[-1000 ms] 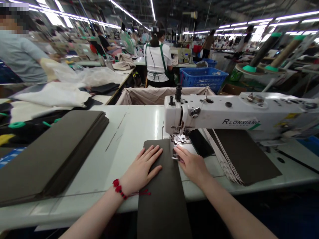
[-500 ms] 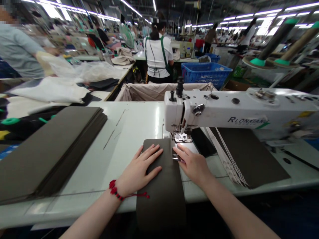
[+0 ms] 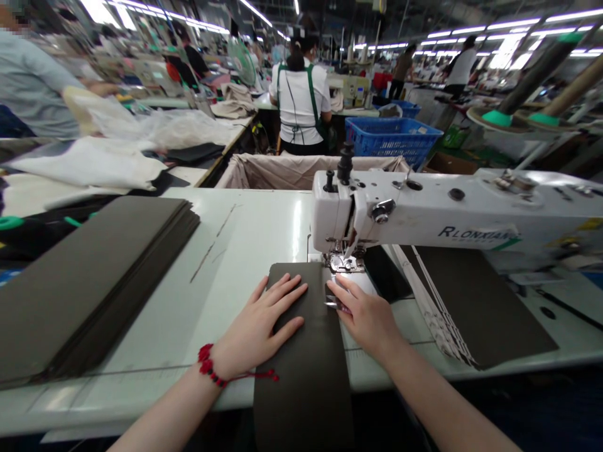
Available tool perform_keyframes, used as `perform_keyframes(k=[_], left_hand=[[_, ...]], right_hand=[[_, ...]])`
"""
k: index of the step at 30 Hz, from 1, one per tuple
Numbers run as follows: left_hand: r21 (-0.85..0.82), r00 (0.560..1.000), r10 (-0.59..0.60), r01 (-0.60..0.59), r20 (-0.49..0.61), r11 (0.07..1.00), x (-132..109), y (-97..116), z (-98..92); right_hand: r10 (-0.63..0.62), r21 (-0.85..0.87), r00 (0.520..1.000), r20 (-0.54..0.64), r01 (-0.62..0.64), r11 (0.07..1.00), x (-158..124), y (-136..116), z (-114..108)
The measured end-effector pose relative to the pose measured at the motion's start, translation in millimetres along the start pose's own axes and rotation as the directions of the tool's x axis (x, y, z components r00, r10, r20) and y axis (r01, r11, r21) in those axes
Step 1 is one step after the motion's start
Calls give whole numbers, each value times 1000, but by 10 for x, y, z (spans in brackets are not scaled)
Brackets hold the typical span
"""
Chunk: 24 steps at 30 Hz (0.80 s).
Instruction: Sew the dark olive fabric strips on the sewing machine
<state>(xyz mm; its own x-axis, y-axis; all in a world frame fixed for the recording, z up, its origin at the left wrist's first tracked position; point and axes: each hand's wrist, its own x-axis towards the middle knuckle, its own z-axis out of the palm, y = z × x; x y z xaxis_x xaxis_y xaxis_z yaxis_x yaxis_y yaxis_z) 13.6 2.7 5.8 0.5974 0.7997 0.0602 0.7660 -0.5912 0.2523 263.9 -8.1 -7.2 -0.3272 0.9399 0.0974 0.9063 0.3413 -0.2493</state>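
Plainly, RLONXIAN sewing machine (image 3: pixel 405 213), left hand (image 3: pixel 257 323) on panel (image 3: pixel 301 389), right hand (image 3: pixel 365 317) beside

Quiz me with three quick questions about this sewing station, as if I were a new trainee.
1. Which hand, left or right, wears the red bracelet?
2. True or false: the right hand is closer to the presser foot of the sewing machine than the left hand is.
3. Fill in the blank: the left hand lies on a dark strip of material, and a thick ____ of dark panels sits on the table further left.

Key: 1. Left. 2. True. 3. Stack.
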Motion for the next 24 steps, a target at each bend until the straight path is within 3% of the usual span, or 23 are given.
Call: perform_keyframes(k=[24], left_hand=[[-21,1000,-2,2,-26,1000,-6,10,-10]], right_hand=[[3,-1,1000,5,-3,1000,-7,-2,-7]])
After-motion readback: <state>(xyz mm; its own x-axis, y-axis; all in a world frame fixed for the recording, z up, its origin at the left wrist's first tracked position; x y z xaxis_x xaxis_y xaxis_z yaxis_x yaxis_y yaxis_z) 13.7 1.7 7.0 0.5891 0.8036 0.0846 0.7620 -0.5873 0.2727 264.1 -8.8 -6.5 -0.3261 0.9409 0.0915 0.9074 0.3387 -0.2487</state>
